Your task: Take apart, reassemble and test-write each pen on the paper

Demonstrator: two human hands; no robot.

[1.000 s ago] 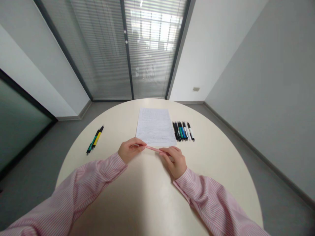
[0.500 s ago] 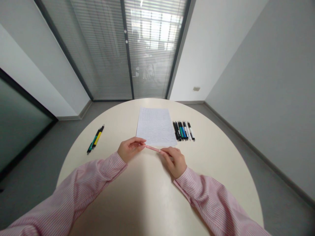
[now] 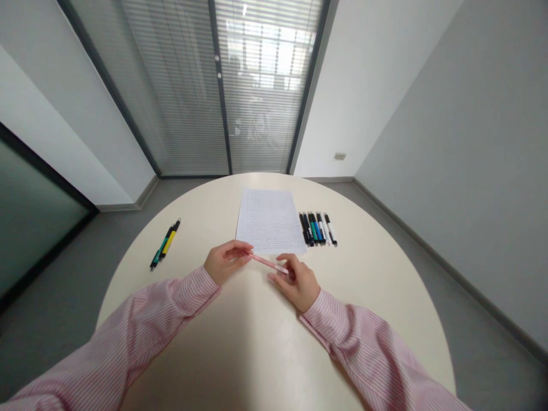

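Observation:
A slim pink pen [image 3: 268, 262] slants above the near edge of the lined paper [image 3: 270, 220]. My left hand [image 3: 226, 262] pinches its left end between thumb and fingertips. Around the whitish right end, my right hand [image 3: 297, 281] has its thumb and index finger spread apart. Whether its other fingers touch the pen I cannot tell.
Several pens [image 3: 317, 229] lie in a row right of the paper on the round table [image 3: 377, 285]. Off to the left rest a green-and-black pen [image 3: 161, 247] and a yellow-and-black pen [image 3: 170, 240], side by side. Beyond the table stands a glass partition [image 3: 261, 114] with blinds.
My right thumb and index finger have parted from their pinch on the pen, baring more of its right end. My left hand keeps its hold.

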